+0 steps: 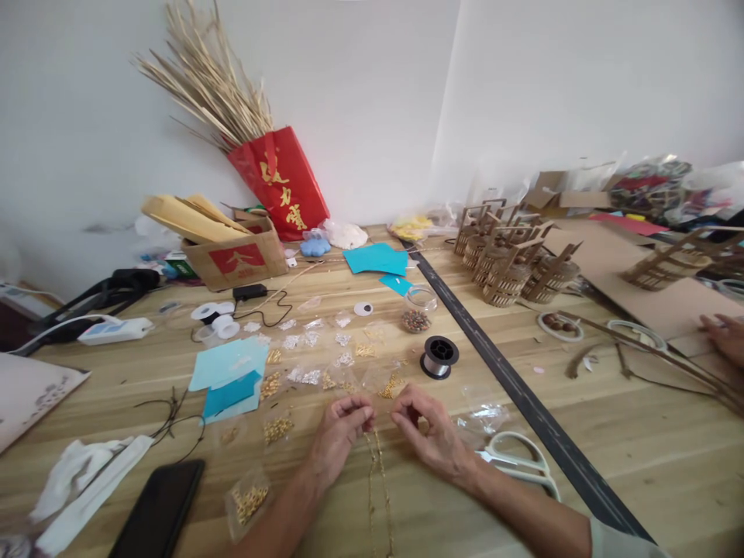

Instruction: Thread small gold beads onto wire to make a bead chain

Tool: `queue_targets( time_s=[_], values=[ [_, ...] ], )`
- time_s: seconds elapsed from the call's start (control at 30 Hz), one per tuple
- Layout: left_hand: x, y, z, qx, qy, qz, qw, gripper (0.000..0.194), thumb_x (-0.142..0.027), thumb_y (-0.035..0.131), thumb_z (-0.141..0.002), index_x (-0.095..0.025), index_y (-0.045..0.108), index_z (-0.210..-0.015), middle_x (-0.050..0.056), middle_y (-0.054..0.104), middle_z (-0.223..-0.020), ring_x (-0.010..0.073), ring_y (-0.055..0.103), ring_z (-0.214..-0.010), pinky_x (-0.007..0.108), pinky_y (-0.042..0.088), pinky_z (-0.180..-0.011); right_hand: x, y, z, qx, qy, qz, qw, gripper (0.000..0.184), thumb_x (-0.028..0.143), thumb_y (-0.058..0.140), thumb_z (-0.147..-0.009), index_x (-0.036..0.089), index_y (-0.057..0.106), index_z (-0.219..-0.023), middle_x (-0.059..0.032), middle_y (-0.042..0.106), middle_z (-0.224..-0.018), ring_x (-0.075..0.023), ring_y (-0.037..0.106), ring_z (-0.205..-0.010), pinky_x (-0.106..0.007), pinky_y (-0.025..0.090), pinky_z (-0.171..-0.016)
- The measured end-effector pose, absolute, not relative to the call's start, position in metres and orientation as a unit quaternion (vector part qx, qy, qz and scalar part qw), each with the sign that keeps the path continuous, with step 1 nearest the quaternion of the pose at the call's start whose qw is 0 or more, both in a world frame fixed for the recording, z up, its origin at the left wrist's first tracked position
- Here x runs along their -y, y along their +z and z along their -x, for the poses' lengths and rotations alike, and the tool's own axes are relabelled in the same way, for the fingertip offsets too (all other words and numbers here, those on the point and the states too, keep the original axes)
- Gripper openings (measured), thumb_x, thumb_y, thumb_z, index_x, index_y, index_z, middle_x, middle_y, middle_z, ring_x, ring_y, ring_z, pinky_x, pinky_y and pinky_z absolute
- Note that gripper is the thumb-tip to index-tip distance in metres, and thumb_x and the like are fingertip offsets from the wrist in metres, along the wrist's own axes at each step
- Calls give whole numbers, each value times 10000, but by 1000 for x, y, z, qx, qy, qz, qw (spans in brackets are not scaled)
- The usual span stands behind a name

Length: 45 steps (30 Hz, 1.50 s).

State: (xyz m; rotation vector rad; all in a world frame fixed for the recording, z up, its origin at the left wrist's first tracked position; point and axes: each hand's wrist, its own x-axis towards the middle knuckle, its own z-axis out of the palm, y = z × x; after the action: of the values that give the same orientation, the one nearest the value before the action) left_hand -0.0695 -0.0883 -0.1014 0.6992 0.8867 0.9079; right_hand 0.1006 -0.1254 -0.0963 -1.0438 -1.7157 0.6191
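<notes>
My left hand (347,426) is closed in a pinch, and a thin gold chain (373,480) with small beads hangs down from its fingertips in two strands. Just to the right, my right hand (427,430) pinches thumb against forefinger close to the chain's upper end; whatever lies between those fingertips is too small to make out. A packet of gold beads (390,385) lies right beyond the hands. Left of my left hand are more gold beads (277,428) in a small clear bag. White-handled scissors (520,457) rest beside my right forearm.
A spool of clear line (439,358) and a bead jar (417,311) stand beyond my right hand. Blue sheets (232,387) and a phone (158,508) lie left. Small bamboo baskets (503,279) stand at back right. Another person's hand (724,337) rests at the right edge.
</notes>
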Motion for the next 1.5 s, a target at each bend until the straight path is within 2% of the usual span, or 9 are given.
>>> queue_targets(
  time_s=[0.4,0.83,1.27,1.5],
  values=[
    [90,-108,79,-408,421,-381,715,189,-225,839,-502,-137,708,-606,-5,631,-571,91,520,-573,199,390,-594,129,-107,-95,733,251,418,474,104,142,509,-872,191,540,-787,2,499,-690,-126,465,-623,-236,358,-547],
    [90,-115,81,-415,410,-441,682,199,-251,831,-533,-139,705,-638,0,627,-589,106,517,-578,211,393,-592,128,-110,-96,738,246,424,464,112,144,507,-872,187,534,-772,0,512,-688,-124,467,-620,-234,366,-541],
    [91,-114,82,-389,409,-455,689,157,-261,806,-588,-142,716,-637,3,633,-588,119,525,-589,231,409,-624,128,-109,-96,736,247,425,466,114,142,508,-876,188,534,-775,0,508,-691,-124,466,-615,-234,355,-542],
    [91,-110,80,-381,413,-446,697,143,-253,811,-567,-148,723,-604,3,621,-578,116,512,-581,234,400,-618,130,-109,-96,739,240,416,473,100,157,509,-886,190,550,-802,-3,523,-702,-127,477,-635,-239,364,-557]
  ],
)
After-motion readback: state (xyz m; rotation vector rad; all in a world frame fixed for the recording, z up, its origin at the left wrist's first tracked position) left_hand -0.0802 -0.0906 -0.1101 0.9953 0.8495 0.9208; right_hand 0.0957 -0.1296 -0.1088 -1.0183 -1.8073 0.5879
